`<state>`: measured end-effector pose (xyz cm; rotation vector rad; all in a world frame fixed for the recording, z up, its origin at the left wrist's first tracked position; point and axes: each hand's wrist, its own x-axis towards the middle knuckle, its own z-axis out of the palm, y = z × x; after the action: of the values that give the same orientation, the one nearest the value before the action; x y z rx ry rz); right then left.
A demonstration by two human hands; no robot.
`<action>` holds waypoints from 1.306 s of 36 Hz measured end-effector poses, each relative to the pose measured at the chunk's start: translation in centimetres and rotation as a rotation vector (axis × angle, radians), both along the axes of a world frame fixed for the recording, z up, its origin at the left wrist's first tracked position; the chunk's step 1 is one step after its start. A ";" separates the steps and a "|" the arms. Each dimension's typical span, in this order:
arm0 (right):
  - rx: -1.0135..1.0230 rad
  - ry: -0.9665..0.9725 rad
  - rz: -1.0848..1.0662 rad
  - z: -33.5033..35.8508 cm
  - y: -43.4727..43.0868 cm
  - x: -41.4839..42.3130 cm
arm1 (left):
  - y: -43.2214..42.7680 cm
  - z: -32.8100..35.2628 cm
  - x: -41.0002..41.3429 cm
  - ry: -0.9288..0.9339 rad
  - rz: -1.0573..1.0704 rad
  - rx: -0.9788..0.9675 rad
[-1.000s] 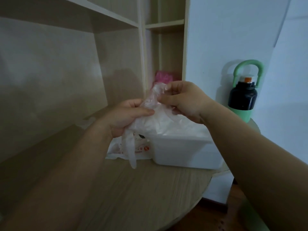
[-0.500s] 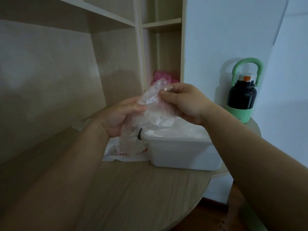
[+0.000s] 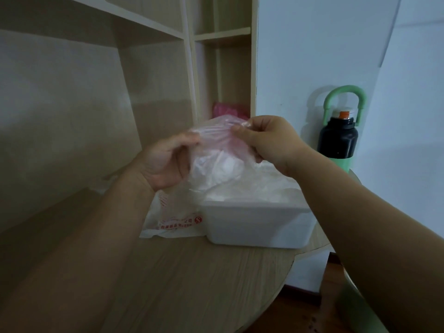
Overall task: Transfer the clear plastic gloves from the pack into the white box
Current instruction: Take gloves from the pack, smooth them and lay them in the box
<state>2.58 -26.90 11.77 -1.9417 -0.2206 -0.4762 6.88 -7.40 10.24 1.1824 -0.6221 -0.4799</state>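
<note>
Left hand point(image 3: 165, 162), right hand point(image 3: 266, 140) pinching one glove point(image 3: 216, 159) (stretched), one white box point(image 3: 254, 227)

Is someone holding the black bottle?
No, the bottle stands alone by the wall; the left hand and right hand both pinch a clear glove.

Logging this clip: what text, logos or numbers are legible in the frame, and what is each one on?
Pack, lying left of the box: rows of red print, too small and blurred to read.
Pack, right end of the print: round red logo with a white mark like "S".
White box: no text visible.
Clear plastic glove: no print visible.
Black and green bottle: no text visible.
</note>
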 end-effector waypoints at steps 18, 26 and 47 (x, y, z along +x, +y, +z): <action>0.163 0.481 -0.311 -2.2 -2.7 2.2 | -2.1 1.2 -0.2 -0.799 0.927 0.287; -0.304 0.422 -0.472 -2.9 -4.8 1.5 | -5.5 -1.8 0.5 -1.010 0.358 1.009; -0.672 0.276 -0.478 -4.4 -5.0 2.4 | -7.7 -3.9 4.5 -1.078 0.287 1.220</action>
<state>4.98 -31.87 7.38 -2.7087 0.3136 -0.4684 11.36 -15.06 6.39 2.7079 -1.0822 0.1555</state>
